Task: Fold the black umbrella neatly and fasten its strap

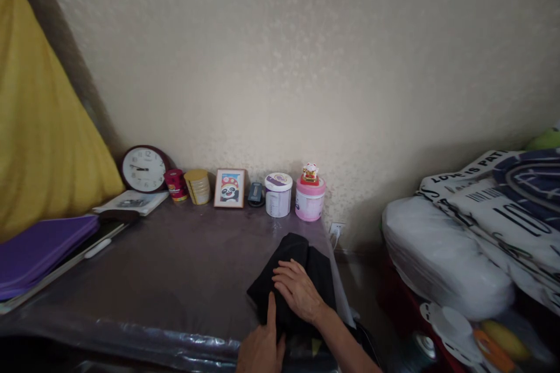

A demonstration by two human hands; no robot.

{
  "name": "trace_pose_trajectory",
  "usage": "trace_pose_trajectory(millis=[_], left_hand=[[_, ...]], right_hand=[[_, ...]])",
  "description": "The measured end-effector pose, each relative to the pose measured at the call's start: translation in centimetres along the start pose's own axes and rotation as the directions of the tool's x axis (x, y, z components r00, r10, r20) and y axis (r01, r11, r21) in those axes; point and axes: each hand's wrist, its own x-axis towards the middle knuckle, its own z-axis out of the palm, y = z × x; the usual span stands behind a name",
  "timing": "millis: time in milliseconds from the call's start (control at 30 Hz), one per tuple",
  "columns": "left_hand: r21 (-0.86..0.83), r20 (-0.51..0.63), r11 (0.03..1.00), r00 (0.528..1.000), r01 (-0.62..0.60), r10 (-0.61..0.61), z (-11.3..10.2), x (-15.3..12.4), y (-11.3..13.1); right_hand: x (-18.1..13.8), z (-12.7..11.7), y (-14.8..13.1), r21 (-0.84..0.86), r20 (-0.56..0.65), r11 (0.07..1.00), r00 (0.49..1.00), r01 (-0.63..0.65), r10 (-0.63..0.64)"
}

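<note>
A folded black cloth [294, 259] lies at the right end of a dark, plastic-covered table [175, 268]. My right hand [298, 289] rests flat on the cloth with its fingers stretched out and pointing left. My left hand [262, 345] comes in from the bottom edge, its index finger stretched up onto the cloth's near edge and the other fingers curled in. Neither hand holds anything.
Against the wall stand a clock [143, 168], a red tin [175, 184], a yellow tin [198, 186], a framed panda picture [230, 187], a white tub [278, 193] and a pink tub [310, 198]. A purple folder [41, 247] lies left. Folded bedding [481, 227] is stacked right.
</note>
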Motion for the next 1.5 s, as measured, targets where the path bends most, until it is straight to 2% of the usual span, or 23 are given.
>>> trace_pose_trajectory(millis=[300, 433, 500, 600, 667, 733, 833, 900, 967, 1067, 1133, 1200, 1233, 1333, 1500], left_hand=[[-0.011, 0.033, 0.999, 0.998, 0.050, -0.050, -0.6, -0.2, 0.4], [-0.028, 0.036, 0.998, 0.997, 0.065, -0.064, -0.7, -0.2, 0.3], [-0.033, 0.029, 0.997, 0.998, 0.064, -0.063, -0.5, -0.2, 0.2], [-0.024, 0.022, 0.997, 0.997, 0.069, -0.068, -0.2, -0.1, 0.1], [-0.002, 0.017, 0.997, 0.997, 0.074, -0.074, -0.1, 0.0, 0.0], [0.017, 0.004, 0.998, 0.998, 0.059, -0.059, 0.0, 0.0, -0.1], [0.021, -0.021, 1.000, 1.000, 0.012, -0.012, 0.1, -0.1, -0.2], [0.021, -0.027, 1.000, 1.000, 0.001, -0.001, 0.1, -0.1, -0.3], [0.017, -0.031, 1.000, 1.000, 0.001, 0.000, 0.1, -0.2, -0.3], [0.001, -0.032, 1.000, 0.999, -0.001, 0.001, 0.1, -0.3, -0.4], [0.006, -0.044, 1.000, 0.999, -0.005, 0.005, 0.0, -0.3, -0.5], [0.005, -0.062, 1.000, 0.998, -0.016, 0.016, 0.0, -0.4, -0.5], [-0.006, -0.068, 1.000, 0.997, -0.025, 0.024, -0.1, -0.4, -0.6], [-0.059, -0.078, 0.997, 0.996, -0.044, 0.039, -0.2, -0.4, -0.9], [-0.109, -0.074, 0.993, 0.996, -0.048, 0.040, -0.4, -0.3, -1.2]], right_hand=[[3.7, 0.5, 6.2, -0.146, -0.011, 0.989, 1.000, -0.019, 0.018], [5.2, 0.7, 8.6, -0.208, -0.034, 0.974, 0.996, -0.089, 0.083], [5.8, 0.4, 9.3, -0.239, -0.071, 0.954, 0.983, -0.182, 0.169], [6.1, -0.4, 9.1, -0.274, -0.184, 0.897, 0.934, -0.348, 0.306], [5.6, -0.7, 8.0, -0.259, -0.262, 0.887, 0.912, -0.382, 0.317], [4.8, -0.5, 6.4, -0.208, -0.276, 0.927, 0.928, -0.311, 0.249], [3.4, 0.1, 4.4, -0.112, -0.163, 0.986, 0.981, -0.123, 0.104], [2.6, 0.0, 4.3, -0.076, -0.175, 0.987, 0.976, -0.143, 0.128], [1.6, -0.6, 5.1, -0.053, -0.298, 0.957, 0.919, -0.287, 0.259], [-0.8, -2.2, 7.1, -0.013, -0.453, 0.845, 0.757, -0.534, 0.471], [-2.8, -3.0, 8.0, -0.007, -0.463, 0.731, 0.650, -0.682, 0.602], [-4.7, -3.5, 8.2, 0.004, -0.395, 0.638, 0.585, -0.770, 0.708], [-5.4, -3.6, 8.0, 0.011, -0.353, 0.610, 0.567, -0.793, 0.744], [-6.3, -3.7, 7.3, 0.015, -0.263, 0.581, 0.557, -0.814, 0.788], [-5.8, -3.6, 6.5, 0.039, -0.271, 0.595, 0.565, -0.803, 0.779]])
